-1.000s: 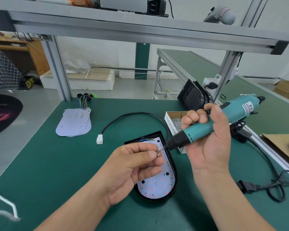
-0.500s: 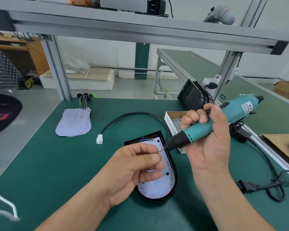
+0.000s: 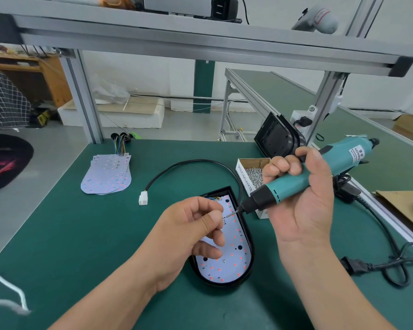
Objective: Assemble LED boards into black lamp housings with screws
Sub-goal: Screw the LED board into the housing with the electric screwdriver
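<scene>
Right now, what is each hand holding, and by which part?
The right hand grips the teal electric screwdriver around its body. The left hand pinches something tiny, apparently a screw, at the driver's tip; it is too small to be sure.

My right hand (image 3: 303, 198) grips the teal screwdriver (image 3: 303, 179), bit angled down-left. My left hand (image 3: 188, 232) pinches a screw (image 3: 224, 217) at the bit's tip, above the LED board (image 3: 231, 260) seated in the black housing (image 3: 249, 248), mid-table.
</scene>
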